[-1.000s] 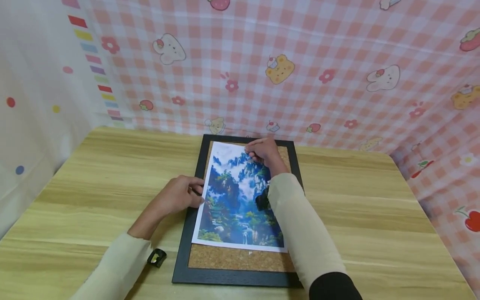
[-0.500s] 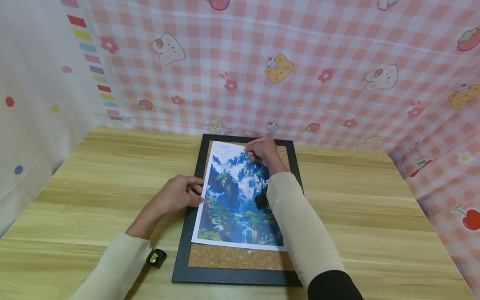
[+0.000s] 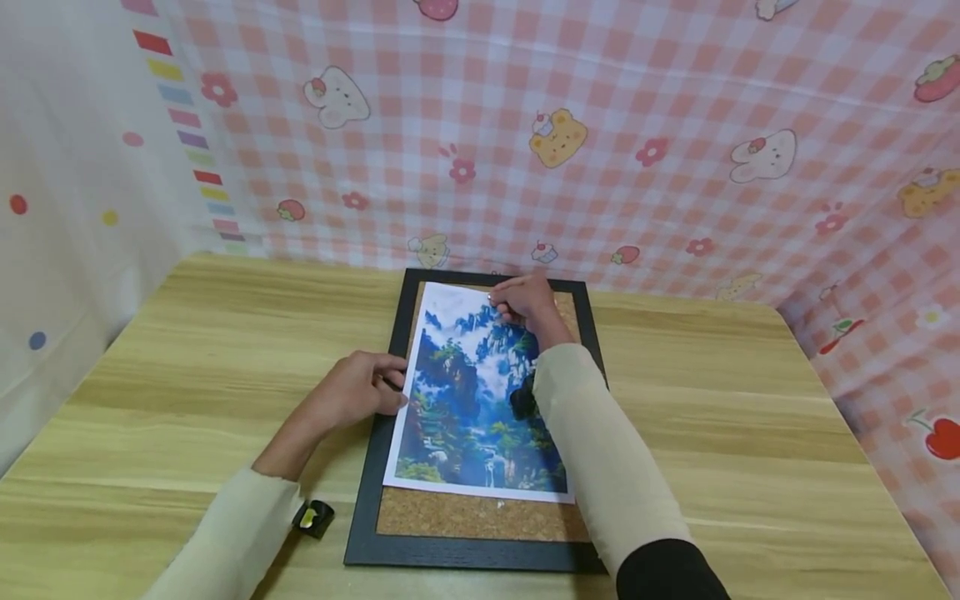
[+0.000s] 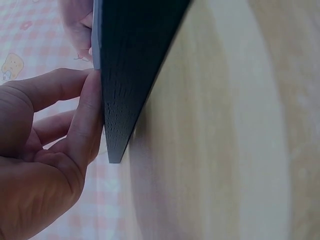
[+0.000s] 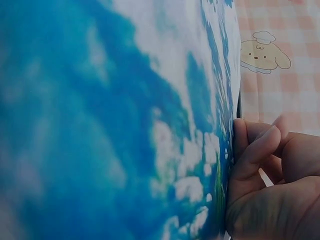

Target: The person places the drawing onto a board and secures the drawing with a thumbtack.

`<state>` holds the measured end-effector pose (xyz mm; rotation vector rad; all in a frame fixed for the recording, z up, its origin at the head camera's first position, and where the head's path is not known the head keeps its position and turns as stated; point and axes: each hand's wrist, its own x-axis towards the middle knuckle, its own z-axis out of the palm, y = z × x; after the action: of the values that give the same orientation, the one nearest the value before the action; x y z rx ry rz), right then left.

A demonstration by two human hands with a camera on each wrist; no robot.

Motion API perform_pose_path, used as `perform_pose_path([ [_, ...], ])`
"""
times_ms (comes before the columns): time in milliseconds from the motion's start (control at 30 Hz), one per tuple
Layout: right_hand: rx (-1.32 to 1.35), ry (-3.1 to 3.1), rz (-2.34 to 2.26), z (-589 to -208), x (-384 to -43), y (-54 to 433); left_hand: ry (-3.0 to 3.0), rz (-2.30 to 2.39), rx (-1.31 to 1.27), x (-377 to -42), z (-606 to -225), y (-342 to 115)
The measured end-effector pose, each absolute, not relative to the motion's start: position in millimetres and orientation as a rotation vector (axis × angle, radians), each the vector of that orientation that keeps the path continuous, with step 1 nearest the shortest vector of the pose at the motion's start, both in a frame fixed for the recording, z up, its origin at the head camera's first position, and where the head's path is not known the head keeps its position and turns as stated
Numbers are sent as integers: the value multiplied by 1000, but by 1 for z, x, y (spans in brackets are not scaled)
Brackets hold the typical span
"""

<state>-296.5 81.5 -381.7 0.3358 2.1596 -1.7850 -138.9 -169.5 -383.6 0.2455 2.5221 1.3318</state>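
A printed landscape picture (image 3: 450,375) with blue mountains and a white border lies on a cork board (image 3: 480,521) in a black frame (image 3: 465,552). My left hand (image 3: 360,385) rests at the print's left edge. In the left wrist view its fingertips meet right at the paper's edge beside the frame. Bent over the print's top edge, my right hand (image 3: 531,307) pinches a small shiny thing (image 3: 491,297) between its fingertips. Most of that thing is hidden; I cannot tell its kind. The right wrist view has a fingertip pressing against the print's surface.
The board lies on a wooden table (image 3: 247,358), its far end close to a pink checked cloth (image 3: 480,150). A small pale speck (image 3: 500,503) sits on the cork under the print's lower border. Black wrist cameras hang by both sleeves, the right one over the print.
Both hands keep their places at the print's left and top edges. The whole head view has shifted very slightly.
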Motion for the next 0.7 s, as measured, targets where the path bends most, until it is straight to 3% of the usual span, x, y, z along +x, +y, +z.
perform_pose_path([
  [700, 330, 2161, -1823, -381, -296, 77, 2552, 1309, 247, -140, -384, -169],
])
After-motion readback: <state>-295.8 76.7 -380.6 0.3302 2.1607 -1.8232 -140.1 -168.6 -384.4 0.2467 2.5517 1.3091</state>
